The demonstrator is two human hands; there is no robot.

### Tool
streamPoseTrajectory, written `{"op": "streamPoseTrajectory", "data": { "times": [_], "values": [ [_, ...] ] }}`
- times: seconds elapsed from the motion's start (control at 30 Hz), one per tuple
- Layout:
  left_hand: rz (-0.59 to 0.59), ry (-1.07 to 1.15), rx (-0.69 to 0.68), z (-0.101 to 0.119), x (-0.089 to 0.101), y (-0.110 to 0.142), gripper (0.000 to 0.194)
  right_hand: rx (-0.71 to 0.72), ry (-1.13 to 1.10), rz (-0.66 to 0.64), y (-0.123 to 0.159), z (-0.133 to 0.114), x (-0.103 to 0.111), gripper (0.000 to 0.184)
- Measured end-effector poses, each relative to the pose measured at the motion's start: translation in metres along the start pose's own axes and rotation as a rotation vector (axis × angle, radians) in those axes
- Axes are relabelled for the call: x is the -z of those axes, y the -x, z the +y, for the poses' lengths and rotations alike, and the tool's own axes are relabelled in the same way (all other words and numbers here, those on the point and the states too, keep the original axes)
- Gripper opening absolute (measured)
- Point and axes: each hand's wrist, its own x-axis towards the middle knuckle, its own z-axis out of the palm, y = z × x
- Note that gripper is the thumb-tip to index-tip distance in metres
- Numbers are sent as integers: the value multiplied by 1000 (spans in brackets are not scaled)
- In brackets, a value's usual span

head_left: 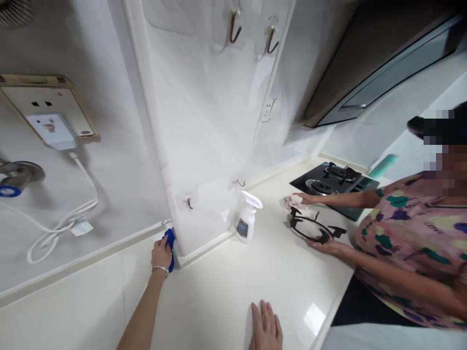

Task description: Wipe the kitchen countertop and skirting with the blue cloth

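My left hand [160,253] is closed on a blue cloth [170,239], pressed into the corner where the white counter [215,296] meets the wall and the jutting pillar. A bracelet circles that wrist. Lower in the view, my right hand [267,326] lies flat on the counter with its fingers stretched out, holding nothing. A white spray bottle [247,218] stands upright on the counter by the pillar's other corner, apart from both hands.
On the right, a person holds a black pan support [310,227] and a pale cloth [293,200]. Beyond them is a black gas hob [314,176] under a range hood [350,92]. A plugged-in adapter [54,130] with a coiled white cable hangs on the left wall. Hooks [234,28] stick to the pillar.
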Motion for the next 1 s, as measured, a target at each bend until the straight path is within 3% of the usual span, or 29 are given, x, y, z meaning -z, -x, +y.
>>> {"op": "streamPoseTrajectory", "data": {
  "times": [0.2, 0.43, 0.53, 0.7, 0.83, 0.9, 1.0],
  "values": [
    [-61, -38, -88, -1, 0, 49, 48, -38, 28, -81, -6, -13, 25, 64],
    [-115, -47, -234, -6, 8, 110, 52, -44, 10, -85, -8, -21, 32, 64],
    [-174, -97, -316, 4, -3, 155, 56, -41, 17, -73, -8, -20, 31, 65],
    [-219, -168, -530, 35, -42, 218, 60, -36, 13, -82, -7, -18, 26, 63],
    [-169, -232, -567, 32, -52, 216, 62, -15, -28, -33, -5, -13, 14, 61],
    [-97, -272, -520, 12, -37, 200, 63, -11, -38, -3, -5, -10, 8, 60],
    [16, -345, -364, -40, 8, 183, 59, -15, -29, 21, -5, -8, 7, 59]
  ]
}}
